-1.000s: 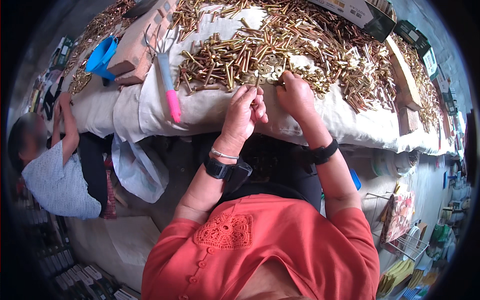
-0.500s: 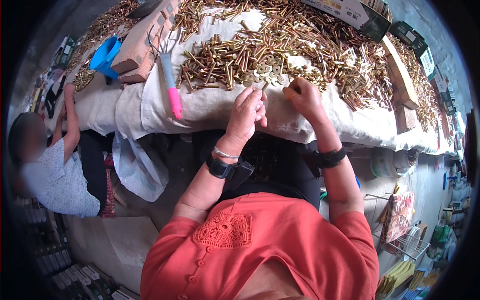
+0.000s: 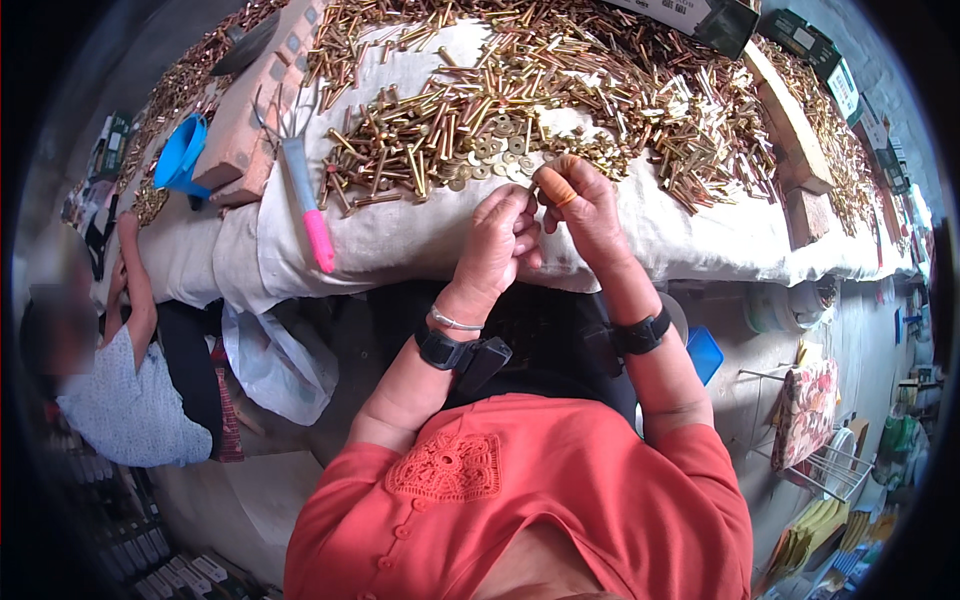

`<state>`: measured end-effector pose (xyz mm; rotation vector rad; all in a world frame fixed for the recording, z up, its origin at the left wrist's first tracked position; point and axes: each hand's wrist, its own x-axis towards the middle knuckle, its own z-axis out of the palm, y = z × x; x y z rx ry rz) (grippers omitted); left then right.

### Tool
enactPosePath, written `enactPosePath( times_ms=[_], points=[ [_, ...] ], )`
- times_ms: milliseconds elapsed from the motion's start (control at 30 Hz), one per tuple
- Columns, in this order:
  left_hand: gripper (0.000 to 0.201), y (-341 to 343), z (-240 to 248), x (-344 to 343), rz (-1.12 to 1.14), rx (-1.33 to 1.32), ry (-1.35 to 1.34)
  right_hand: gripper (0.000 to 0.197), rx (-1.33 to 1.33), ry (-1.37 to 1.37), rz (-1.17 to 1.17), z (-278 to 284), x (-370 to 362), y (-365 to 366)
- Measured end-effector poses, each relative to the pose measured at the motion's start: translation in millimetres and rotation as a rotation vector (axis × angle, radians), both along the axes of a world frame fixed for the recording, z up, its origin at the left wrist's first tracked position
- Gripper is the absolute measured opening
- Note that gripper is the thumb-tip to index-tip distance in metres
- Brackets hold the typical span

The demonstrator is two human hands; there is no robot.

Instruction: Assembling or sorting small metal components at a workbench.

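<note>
1. While holding left hand (image 3: 497,240) and right hand (image 3: 590,215) close together at the near edge of the cloth (image 3: 400,235), has bare cloth to left and right; farther out, meets bricks (image 3: 240,125) at left and a wooden bar (image 3: 795,130) at right.
2. Keeps both hands' fingers narrow, tips meeting around a small dark thing (image 3: 533,189), mostly hidden; cannot tell bolt from washer.
3. Has washers (image 3: 486,149) lying just beyond the fingertips, at the near rim of heaped bolts (image 3: 480,95).
4. Brings right hand in against left, unlike half a second ago, when apart.
5. Shows a blue cup (image 3: 180,155) left of the bricks, a carton (image 3: 700,22) far right among bolts, and a blue container (image 3: 706,354) near the right forearm; cannot tell contents.
</note>
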<state>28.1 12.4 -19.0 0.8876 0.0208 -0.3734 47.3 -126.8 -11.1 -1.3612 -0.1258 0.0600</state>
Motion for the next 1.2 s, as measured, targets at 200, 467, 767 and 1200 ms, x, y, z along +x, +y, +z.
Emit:
enactPosePath(
  times_ms=[200,467,767,1200],
  points=[
    [0.019,-7,2,6,0.044,0.0,0.056,0.023,-0.288,-0.099,-0.043,-5,3,-19],
    [0.022,-2,-5,5,0.021,0.108,-0.042,0.02,-1.511,-0.054,-0.595,18,17,-115],
    [0.023,-2,-3,-6,0.013,0.132,-0.048,0.023,-1.66,0.061,-0.438,3,-11,-137],
    [0.022,2,9,-32,-0.028,0.149,-0.123,0.017,-1.577,-0.16,-0.473,-7,-6,-146]
  ],
)
